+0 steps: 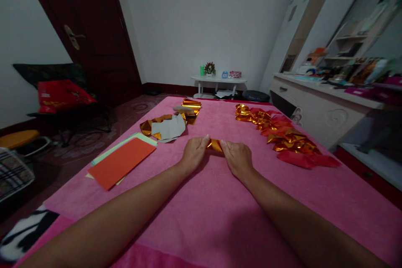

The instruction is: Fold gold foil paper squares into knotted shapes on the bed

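Between my two hands, just above or on the pink cloth [201,201], is a small roll of shiny gold foil [215,145]. My left hand [195,150] is closed on its left end, thumb on top. The right end sits in my right hand [238,157], which is closed the same way. Only the middle of the roll shows; its ends are hidden in my fingers. To the left lie a stack of coloured paper with an orange sheet [123,162] on top, and torn gold foil with a whitish backing [168,128].
A gold foil roll [191,106] lies at the far left of the cloth. Along the right are several twisted gold foil pieces [295,141] and a red one [307,160]. A dresser [317,104] stands at the right, a small white table [216,79] beyond.
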Tool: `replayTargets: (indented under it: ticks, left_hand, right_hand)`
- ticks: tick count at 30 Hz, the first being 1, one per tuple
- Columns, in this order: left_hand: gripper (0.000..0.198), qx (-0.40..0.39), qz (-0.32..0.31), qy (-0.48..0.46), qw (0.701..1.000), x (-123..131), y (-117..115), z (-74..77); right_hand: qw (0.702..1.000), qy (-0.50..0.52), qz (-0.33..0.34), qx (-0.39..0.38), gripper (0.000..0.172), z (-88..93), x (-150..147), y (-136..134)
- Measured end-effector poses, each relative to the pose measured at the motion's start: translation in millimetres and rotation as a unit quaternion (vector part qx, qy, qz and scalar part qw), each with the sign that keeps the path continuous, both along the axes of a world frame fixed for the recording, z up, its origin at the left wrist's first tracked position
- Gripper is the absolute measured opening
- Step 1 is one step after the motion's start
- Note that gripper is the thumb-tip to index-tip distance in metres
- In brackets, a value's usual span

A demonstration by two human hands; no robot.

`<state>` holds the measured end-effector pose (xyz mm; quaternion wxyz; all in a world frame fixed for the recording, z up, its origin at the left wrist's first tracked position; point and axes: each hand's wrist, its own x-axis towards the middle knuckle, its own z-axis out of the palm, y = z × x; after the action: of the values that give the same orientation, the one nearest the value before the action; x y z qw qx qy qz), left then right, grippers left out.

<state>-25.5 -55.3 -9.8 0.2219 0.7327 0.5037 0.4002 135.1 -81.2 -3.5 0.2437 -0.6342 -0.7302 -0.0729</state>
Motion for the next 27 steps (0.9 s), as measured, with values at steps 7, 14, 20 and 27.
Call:
replayTargets:
  ticks: [7,14,20,27]
  left_hand:
    - [0.057,-0.006,-0.028,-0.032,0.999,2.5,-2.7,1.4]
    - [0.056,-0.027,-0.037,-0.055,0.997,3.7,-1.0,2.5]
    - [0.057,-0.035,-0.024,-0.098,0.994,3.0,-0.2,1.6]
    - [0.057,-0.033,-0.046,-0.103,0.993,3.9,-2.7,4.4]
  right_hand:
    - [0.972,0.232,0.041,-0.024,0.054,-5.8,0.5,4.5]
    - [0.911,0.4,0.095,-0.028,0.053,-8.6,-4.4,5.1]
    - [0.949,0.308,0.068,-0.017,0.055,-6.2,-5.6,3.0]
    - [0.948,0.312,0.049,-0.037,0.054,-6.4,-5.4,3.8]
